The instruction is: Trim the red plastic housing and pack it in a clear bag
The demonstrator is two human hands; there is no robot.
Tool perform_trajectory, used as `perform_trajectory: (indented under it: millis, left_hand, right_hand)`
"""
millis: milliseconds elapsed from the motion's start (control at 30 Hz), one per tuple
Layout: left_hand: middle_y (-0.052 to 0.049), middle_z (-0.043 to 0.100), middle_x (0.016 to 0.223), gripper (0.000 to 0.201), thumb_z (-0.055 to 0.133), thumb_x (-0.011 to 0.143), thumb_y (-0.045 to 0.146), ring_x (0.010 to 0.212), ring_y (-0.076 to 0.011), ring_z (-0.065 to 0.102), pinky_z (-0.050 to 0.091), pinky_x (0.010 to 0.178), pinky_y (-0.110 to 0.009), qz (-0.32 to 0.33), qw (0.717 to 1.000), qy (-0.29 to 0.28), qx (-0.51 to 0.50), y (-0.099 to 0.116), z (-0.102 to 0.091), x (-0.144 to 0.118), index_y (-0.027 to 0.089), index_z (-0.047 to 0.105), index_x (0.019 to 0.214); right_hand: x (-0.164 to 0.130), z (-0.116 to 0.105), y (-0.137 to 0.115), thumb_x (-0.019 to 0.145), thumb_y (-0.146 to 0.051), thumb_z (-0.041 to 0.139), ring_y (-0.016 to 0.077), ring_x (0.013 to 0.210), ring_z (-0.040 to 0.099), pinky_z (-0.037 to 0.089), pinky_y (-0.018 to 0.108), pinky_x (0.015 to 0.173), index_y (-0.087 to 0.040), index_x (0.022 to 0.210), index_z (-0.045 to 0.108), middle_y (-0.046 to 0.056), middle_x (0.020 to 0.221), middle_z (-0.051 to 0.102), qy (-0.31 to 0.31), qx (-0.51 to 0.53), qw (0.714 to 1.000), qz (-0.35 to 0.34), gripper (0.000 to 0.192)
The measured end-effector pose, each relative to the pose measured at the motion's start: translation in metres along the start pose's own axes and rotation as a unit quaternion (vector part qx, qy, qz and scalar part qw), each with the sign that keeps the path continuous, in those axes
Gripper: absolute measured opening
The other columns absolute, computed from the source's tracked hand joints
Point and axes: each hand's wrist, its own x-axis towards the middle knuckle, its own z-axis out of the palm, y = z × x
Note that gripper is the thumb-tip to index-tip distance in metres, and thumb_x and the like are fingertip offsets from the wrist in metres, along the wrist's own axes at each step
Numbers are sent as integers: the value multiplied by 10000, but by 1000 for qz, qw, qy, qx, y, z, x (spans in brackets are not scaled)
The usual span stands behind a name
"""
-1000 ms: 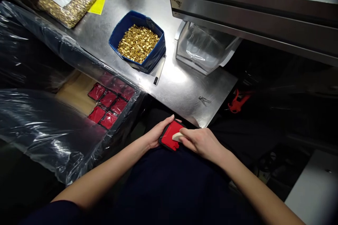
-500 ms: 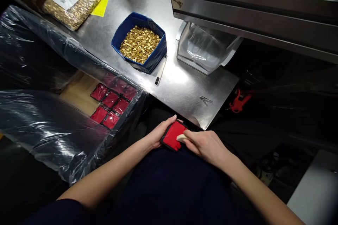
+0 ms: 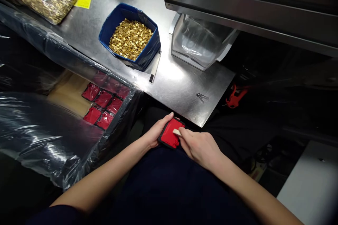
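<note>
In front of my body, just off the table's near edge, my left hand (image 3: 156, 132) grips a red plastic part with a black rim (image 3: 169, 134), its thumb along the upper edge. My right hand (image 3: 199, 144) is closed on a small cream-coloured flat piece (image 3: 177, 132), whose tip lies over the red face. Whether that tip presses on the face I cannot tell. The fingers hide most of the cream piece. Several similar red and black parts (image 3: 103, 98) lie in the plastic-lined box on the left.
On the metal table (image 3: 182, 91) stand a blue bin (image 3: 107, 38) of small brass pieces and a grey bin (image 3: 200, 64) lined with clear plastic. A white cutter-like tool (image 3: 155, 66), small nail clippers (image 3: 202, 96) and a bag of brass pieces (image 3: 56, 0) lie there too. A metal beam (image 3: 237, 21) overhangs the right.
The view has shifted a little, so the table things sit further left and up. The cream piece's tip has moved slightly up across the red face; both hands keep their holds.
</note>
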Motion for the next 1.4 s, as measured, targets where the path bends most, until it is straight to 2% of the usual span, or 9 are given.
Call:
perform_trajectory:
  millis: [67,233,400,500,667,900,1067,1233,1400]
  left_hand:
    - [-100,781,904,461,677,909,572,733,-187,714,582,677,-273,-6,1000,-2,0,0,0,0,134,743,1038]
    - [-106,785,917,440,660,930,552,738,-181,716,582,688,-265,3,1000,2,7,2,1,-1,129,741,1021]
    - [-110,791,945,415,652,946,527,766,-183,726,597,736,-276,-22,1000,-15,9,5,-1,-1,134,736,1048]
    - [-108,792,964,433,662,936,544,775,-177,727,592,730,-260,-2,1000,-18,23,4,-2,0,139,738,1069]
    - [-107,787,912,455,665,921,575,751,-187,724,596,698,-270,-3,1000,-11,22,2,-1,2,137,747,1011]
    - [-118,791,975,455,667,929,560,782,-182,731,599,714,-257,11,999,-12,36,2,-2,2,136,739,1076]
    - [-124,790,975,428,621,966,542,804,-191,738,612,748,-279,-7,999,-31,11,5,-2,0,138,735,1052]
    - [-112,787,940,399,630,967,518,775,-180,730,602,710,-257,18,999,-25,15,4,-2,-2,139,732,1039]
    - [-100,780,922,435,628,954,559,769,-189,729,609,688,-270,-8,999,-34,0,3,-5,-2,151,730,1064]
  right_hand:
    - [1,0,-1,1085,-289,394,171,596,678,194,340,509,-223,1209,572,-2,839,737,-4,-9,1000,15,226]
    - [2,-1,-3,1078,-273,406,174,625,690,177,349,518,-206,1237,561,7,827,738,-23,-22,999,4,232]
    - [4,-6,-3,1081,-296,404,167,657,696,174,336,524,-233,1225,571,-12,865,738,-50,-13,999,-2,230]
    - [4,-8,-4,1093,-302,376,165,645,692,162,339,530,-240,1216,581,-19,826,722,-59,-25,998,-1,247]
    - [6,-8,-5,1092,-313,381,167,664,696,159,330,533,-241,1196,583,-11,870,738,-56,-20,998,14,239]
    - [2,-6,-1,1068,-281,431,163,696,697,165,325,537,-253,1166,571,-19,883,739,-59,14,998,15,173]
    - [3,-6,-2,1055,-289,455,156,674,688,176,317,542,-261,1110,573,-27,873,738,-54,38,998,22,133]
    - [3,-5,-3,1059,-290,445,159,675,690,159,322,541,-271,1132,568,-25,880,744,-57,34,997,28,144]
    - [6,-9,2,1057,-316,452,155,664,684,165,311,537,-266,1057,562,-41,860,735,-59,45,996,40,120]
